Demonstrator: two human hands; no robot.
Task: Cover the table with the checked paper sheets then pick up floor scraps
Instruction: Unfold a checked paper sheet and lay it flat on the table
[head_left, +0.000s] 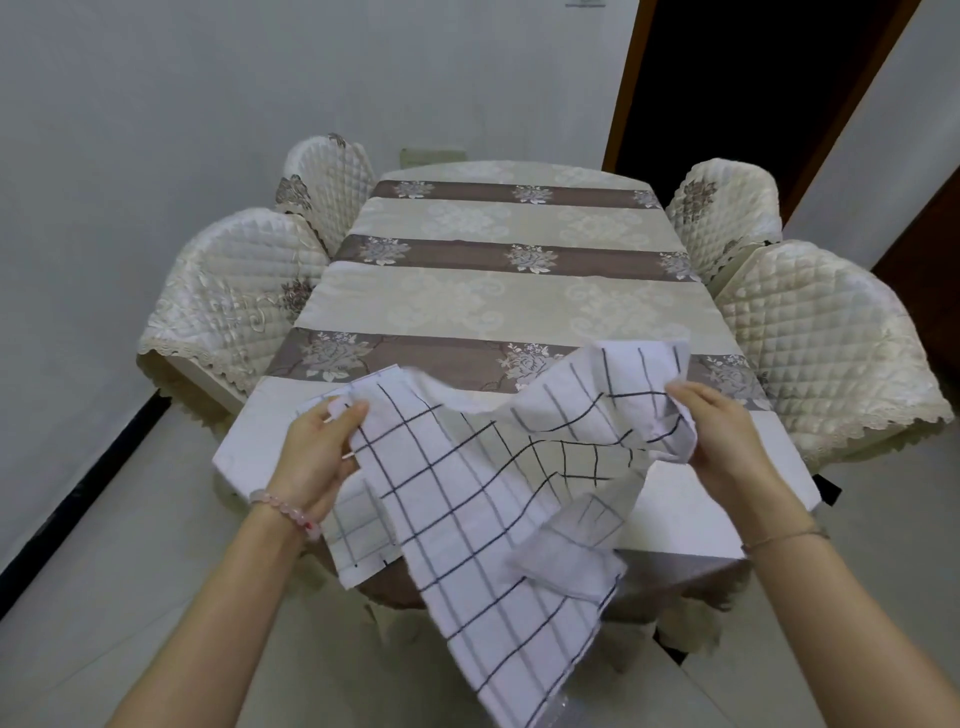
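No containers in view. Left hand (317, 457) pinches the near-left edge of the checked sheet (467, 499); right hand (722, 436) grips its bunched right edge. Both are raised over the near end of the table (519, 291). Sheet sags between them, crumpled, its lower part hanging off the near edge toward the floor (156, 545). A plain white sheet (701, 493) lies flat under it. Quilted chairs (234, 296) flank both sides; dark doorway (753, 78) far right.

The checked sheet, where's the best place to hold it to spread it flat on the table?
By its two far top corners, pinched from the outer sides, as the left hand and right hand do. The checked sheet sags between them and hangs off the table edge, so pulling apart should flatten it.
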